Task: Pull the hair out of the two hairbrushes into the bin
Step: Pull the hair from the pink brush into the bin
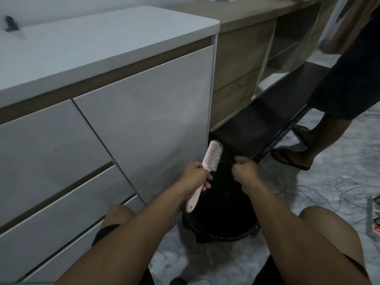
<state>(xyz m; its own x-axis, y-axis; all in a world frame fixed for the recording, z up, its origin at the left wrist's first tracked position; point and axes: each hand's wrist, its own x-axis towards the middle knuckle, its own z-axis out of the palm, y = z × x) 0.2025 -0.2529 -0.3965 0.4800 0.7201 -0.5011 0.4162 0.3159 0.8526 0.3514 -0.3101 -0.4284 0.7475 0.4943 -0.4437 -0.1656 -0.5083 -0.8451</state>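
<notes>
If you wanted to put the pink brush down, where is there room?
The white counter top on the left shows a wide bare patch, bordered by its front edge and a small dark thing at the far left. The marble floor between the knees, in front of the black bin, also looks bare. The floor on the right is crowded with cables.

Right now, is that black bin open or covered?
Open: the bin shows its rim with no lid on it, below the pink hairbrush. Its dark inside hides any contents.
</notes>
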